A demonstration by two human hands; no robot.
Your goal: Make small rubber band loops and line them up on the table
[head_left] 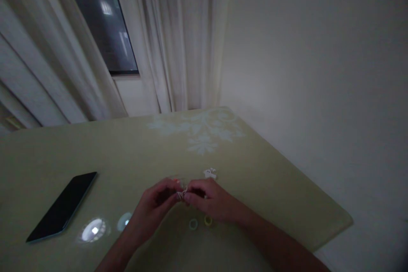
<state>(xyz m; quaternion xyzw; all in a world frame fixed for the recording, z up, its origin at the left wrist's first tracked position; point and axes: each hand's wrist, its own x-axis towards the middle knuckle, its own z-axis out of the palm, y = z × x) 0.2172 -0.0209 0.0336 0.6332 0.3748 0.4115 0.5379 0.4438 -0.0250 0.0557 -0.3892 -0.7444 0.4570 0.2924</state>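
Note:
My left hand (153, 208) and my right hand (212, 199) meet over the table, fingertips pinched close together. Between them runs a thin white string (181, 194), looped or twisted, and both hands grip it. A small orange spot shows by my left fingertips, too blurred to name. Just below my hands lie a pale bluish ring (193, 224) and a yellow ring (208, 220), both small. Beyond my right hand sits a small white item (210, 173), partly covered by the hand; its kind is unclear.
A dark-screened tablet or phone (62, 208) lies on the left of the glossy greenish table (127, 148). Bright lamp reflections show near it. The table's right edge runs along a pale wall (312, 72). Curtains (178, 38) and a window (105, 21) stand behind.

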